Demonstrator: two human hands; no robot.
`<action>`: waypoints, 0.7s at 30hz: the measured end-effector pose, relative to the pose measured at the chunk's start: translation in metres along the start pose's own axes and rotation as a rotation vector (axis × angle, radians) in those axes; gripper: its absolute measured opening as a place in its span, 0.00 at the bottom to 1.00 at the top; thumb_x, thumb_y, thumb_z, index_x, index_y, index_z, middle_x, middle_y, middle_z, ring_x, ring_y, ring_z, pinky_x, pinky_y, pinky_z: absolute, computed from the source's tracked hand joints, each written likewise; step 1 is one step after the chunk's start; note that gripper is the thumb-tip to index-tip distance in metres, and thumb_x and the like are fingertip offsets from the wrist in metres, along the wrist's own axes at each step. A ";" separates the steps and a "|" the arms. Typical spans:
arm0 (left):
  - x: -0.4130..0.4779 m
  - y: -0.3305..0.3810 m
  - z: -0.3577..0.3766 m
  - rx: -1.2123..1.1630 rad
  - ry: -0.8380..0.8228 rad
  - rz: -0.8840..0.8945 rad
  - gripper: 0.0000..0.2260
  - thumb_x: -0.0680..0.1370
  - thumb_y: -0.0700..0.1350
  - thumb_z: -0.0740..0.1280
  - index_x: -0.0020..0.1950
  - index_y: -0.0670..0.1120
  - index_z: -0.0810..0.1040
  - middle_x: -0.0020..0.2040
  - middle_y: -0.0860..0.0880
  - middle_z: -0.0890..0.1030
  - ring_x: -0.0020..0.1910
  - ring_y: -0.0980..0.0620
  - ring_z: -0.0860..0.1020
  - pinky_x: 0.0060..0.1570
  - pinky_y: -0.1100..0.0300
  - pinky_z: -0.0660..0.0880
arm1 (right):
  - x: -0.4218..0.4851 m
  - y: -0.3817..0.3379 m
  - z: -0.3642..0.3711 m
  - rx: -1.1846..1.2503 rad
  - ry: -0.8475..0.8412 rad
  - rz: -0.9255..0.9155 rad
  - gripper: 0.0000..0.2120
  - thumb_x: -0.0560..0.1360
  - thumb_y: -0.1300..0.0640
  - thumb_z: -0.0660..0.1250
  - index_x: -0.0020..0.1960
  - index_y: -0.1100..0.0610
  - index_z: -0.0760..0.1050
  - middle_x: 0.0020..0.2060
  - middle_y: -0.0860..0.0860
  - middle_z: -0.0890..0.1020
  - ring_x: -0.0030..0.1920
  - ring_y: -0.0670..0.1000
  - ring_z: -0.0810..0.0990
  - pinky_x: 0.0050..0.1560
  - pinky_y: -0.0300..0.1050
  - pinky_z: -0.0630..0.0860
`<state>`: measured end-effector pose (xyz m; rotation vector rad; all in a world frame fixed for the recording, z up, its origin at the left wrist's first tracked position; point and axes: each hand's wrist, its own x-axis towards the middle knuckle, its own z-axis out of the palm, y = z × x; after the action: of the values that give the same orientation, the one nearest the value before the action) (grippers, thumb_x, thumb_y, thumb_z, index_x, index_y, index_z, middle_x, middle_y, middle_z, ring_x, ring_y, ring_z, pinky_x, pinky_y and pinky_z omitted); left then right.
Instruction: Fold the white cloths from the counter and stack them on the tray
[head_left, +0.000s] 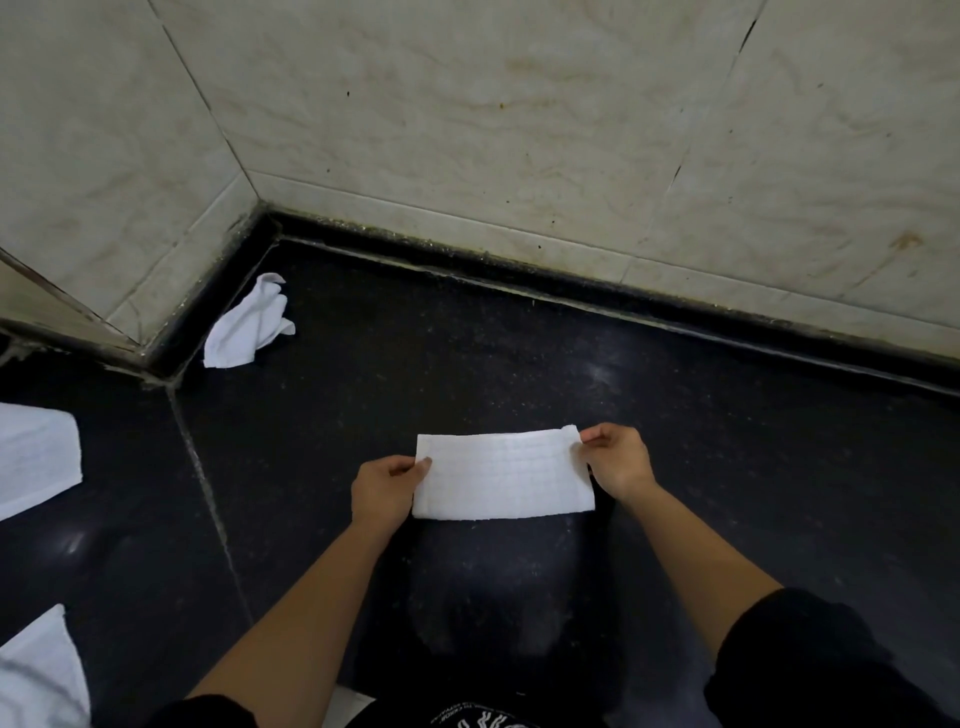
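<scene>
Head view: folded white cloth (503, 474) on counter (727, 441); left hand (382, 491), right hand (618, 460) fingers pinching its ends.

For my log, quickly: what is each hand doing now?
Left hand: pinches the left edge of the folded white cloth.
Right hand: pinches the same cloth's upper right corner.
</scene>
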<state>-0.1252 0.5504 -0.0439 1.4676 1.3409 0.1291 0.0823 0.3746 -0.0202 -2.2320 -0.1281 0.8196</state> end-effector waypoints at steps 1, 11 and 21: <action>0.000 0.001 0.001 0.023 0.016 0.003 0.08 0.75 0.48 0.72 0.50 0.46 0.84 0.49 0.49 0.83 0.50 0.48 0.81 0.55 0.47 0.78 | 0.000 0.000 0.000 -0.022 0.009 -0.002 0.04 0.75 0.64 0.66 0.48 0.58 0.79 0.42 0.51 0.81 0.45 0.50 0.78 0.46 0.41 0.72; -0.016 -0.002 -0.005 0.253 0.077 0.049 0.11 0.75 0.51 0.71 0.49 0.44 0.79 0.42 0.50 0.79 0.40 0.53 0.77 0.36 0.62 0.70 | -0.011 0.013 -0.003 -0.161 0.053 -0.023 0.05 0.75 0.56 0.69 0.49 0.56 0.77 0.40 0.50 0.80 0.42 0.49 0.77 0.45 0.43 0.73; -0.041 -0.024 -0.014 0.356 0.019 0.016 0.17 0.72 0.61 0.71 0.43 0.47 0.77 0.37 0.49 0.80 0.37 0.52 0.79 0.35 0.59 0.72 | -0.041 0.029 -0.013 -0.123 -0.066 0.081 0.22 0.67 0.40 0.74 0.40 0.60 0.77 0.36 0.54 0.84 0.37 0.52 0.83 0.38 0.45 0.78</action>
<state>-0.1644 0.5218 -0.0333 1.7772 1.4185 -0.0911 0.0534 0.3326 -0.0123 -2.3389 -0.1230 0.9532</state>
